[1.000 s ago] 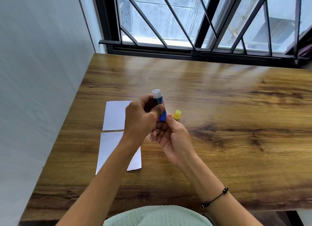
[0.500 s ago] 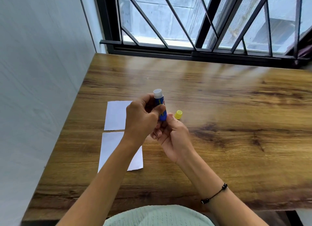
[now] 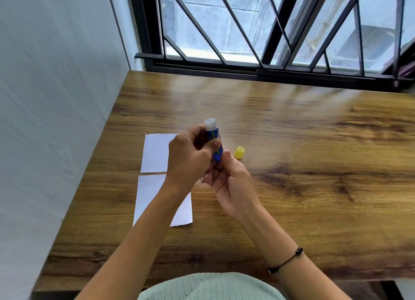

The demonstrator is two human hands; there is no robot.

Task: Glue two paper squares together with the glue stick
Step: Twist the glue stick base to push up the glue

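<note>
With the left hand (image 3: 190, 160) grasping the uncapped glue stick (image 3: 214, 140) upright and the right hand (image 3: 229, 178) pinching its base just below, over-twisting could snap the glue, while the 2 paper squares (image 3: 157, 152) wait unglued beneath the left hand

I count two white paper squares: the far paper square (image 3: 157, 152) and the near paper square (image 3: 152, 194), both close to the left edge of the table (image 3: 292, 142). I see one glue stick (image 3: 214, 140), gripped between my two hands, the left hand (image 3: 190, 160) and the right hand (image 3: 231, 183). There is one yellow cap (image 3: 239, 152), lying towards the table's middle.
</note>
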